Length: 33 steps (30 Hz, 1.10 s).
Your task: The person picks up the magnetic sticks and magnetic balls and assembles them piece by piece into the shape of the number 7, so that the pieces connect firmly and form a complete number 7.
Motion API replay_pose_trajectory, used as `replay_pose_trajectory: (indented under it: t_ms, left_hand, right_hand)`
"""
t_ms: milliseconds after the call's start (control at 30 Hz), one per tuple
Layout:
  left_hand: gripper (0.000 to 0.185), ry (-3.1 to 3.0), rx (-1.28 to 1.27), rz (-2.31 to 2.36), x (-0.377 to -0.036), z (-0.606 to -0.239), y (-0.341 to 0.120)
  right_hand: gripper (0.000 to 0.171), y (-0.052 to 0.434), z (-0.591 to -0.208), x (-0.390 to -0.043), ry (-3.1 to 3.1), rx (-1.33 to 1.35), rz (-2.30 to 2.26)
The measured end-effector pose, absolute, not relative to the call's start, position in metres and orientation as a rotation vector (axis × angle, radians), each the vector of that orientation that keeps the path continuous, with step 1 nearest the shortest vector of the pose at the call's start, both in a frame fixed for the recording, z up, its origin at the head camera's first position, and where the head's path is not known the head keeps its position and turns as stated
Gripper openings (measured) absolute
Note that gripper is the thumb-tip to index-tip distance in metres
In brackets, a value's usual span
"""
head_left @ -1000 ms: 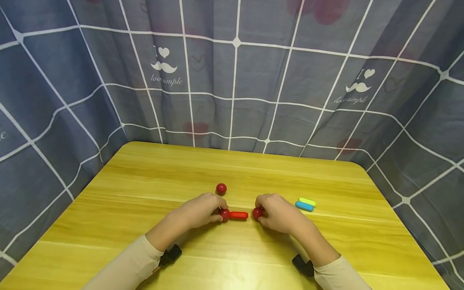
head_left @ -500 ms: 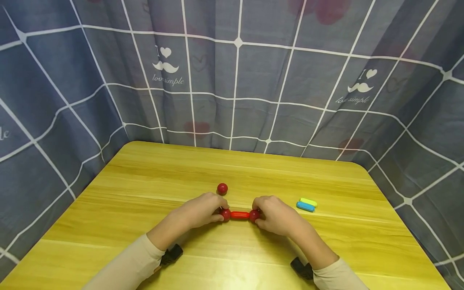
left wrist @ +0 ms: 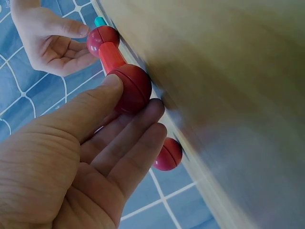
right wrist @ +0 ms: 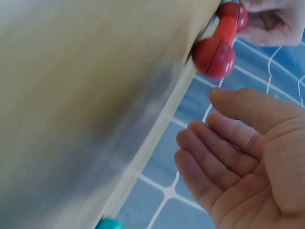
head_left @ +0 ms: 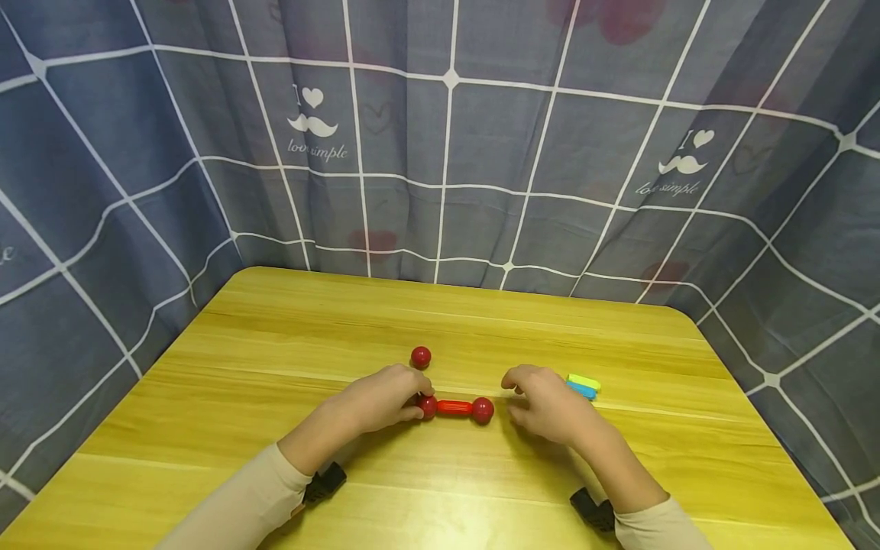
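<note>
Left grip pinching the red ball at the left end of the red rod, thumb and fingertips closed round it in the left wrist view, apparently to steady the joined piece flat on the surface; right grip loose and holding nothing, fingers relaxed and slightly spread just beside the second red ball, apart from it, palm showing bare in the right wrist view; rod lying level at lower centre of the head frame, a ball at each end, seemingly stuck on end to end; loose third red ball just above the left grip; blue piece and yellow-green piece side by side right of the right grip; checked curtain filling the upper frame.
</note>
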<state>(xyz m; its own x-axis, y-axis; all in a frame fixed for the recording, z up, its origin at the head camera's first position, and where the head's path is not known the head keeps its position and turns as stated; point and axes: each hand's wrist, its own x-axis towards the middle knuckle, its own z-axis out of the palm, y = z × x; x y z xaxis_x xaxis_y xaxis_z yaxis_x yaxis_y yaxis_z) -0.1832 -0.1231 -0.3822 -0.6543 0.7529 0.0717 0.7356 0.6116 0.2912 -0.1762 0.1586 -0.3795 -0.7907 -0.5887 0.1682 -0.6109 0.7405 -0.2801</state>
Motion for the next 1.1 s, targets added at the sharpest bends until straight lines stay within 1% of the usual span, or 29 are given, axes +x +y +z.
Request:
replay_pose_trajectory:
  t_ms: [567,833,1100]
  left_hand:
    - [0.01,2.784,1.299,0.422,-0.18,-0.377,-0.121]
    - [0.01,2.783,1.296,0.427,-0.181,-0.378,-0.122]
    - [0.011,2.782,1.273,0.42,-0.182,-0.379,-0.122]
  right_hand:
    - [0.025,0.229,-0.375,-0.184,-2.928,0.6,0.314]
    - [0.014,0.241,-0.38,-0.187,-3.017,0.576,0.294]
    - [0.012,0.242,-0.381,-0.187,-3.048,0.587,0.299]
